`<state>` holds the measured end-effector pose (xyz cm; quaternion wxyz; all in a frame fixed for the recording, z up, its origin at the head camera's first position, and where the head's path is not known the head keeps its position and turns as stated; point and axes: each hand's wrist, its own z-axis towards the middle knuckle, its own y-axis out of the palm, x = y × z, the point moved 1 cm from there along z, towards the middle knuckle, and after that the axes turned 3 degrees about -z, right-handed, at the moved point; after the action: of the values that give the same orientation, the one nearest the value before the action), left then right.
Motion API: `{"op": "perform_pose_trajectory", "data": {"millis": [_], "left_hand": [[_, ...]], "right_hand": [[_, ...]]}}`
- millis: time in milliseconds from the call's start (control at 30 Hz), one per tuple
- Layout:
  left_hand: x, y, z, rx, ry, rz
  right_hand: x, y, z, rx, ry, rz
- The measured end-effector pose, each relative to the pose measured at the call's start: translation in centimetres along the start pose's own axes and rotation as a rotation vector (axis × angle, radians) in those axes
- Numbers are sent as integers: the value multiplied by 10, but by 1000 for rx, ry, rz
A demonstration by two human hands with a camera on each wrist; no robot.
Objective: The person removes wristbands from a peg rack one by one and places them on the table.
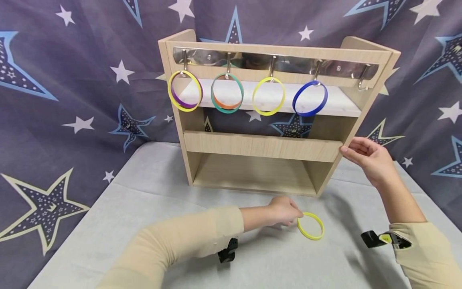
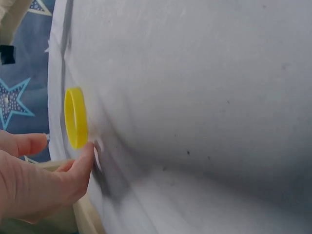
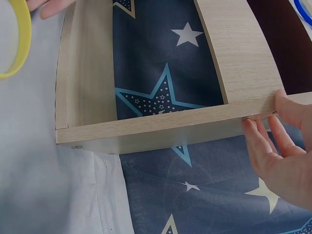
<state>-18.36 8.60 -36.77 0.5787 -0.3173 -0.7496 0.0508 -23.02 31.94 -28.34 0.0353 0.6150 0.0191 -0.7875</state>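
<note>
A yellow ring (image 1: 311,226) lies on the grey cloth in front of a wooden shelf (image 1: 263,146). My left hand (image 1: 285,210) reaches its left edge; in the left wrist view a fingertip of the left hand (image 2: 48,180) meets the yellow ring (image 2: 76,118) while the thumb stays apart from it. My right hand (image 1: 371,158) grips the shelf's right side. In the right wrist view, the thumb of the right hand (image 3: 285,141) is on the front edge of the shelf (image 3: 170,117) and the fingers are against the outer face.
A metal hook rail (image 1: 252,60) runs across the shelf top. From its hooks hang yellow and purple rings (image 1: 185,91), teal and orange rings (image 1: 241,86), a yellow ring (image 1: 282,100) and a blue ring (image 1: 326,96). The rightmost hook (image 1: 362,78) is bare. Star-patterned fabric (image 1: 90,120) hangs behind.
</note>
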Motion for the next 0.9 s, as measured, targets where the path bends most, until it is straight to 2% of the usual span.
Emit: {"op": "perform_pose_trajectory", "data": {"millis": [133,267,433,800,900], "left_hand": [[-2,-10,1,-18,-2,-14],[-4,-23,2,-59,-5,-90],[0,-42,2,-95,21,-155],[38,-80,0,-80,103,-205],[49,-87,-3,-83,118,-254]], "right_hand": [[1,1,1,4,6,20],[2,2,0,-1,-3,39],[0,3,-1,36,-13,8],[-1,6,-1,60,-8,-11],[-1,6,-2,68,-7,-31]]}}
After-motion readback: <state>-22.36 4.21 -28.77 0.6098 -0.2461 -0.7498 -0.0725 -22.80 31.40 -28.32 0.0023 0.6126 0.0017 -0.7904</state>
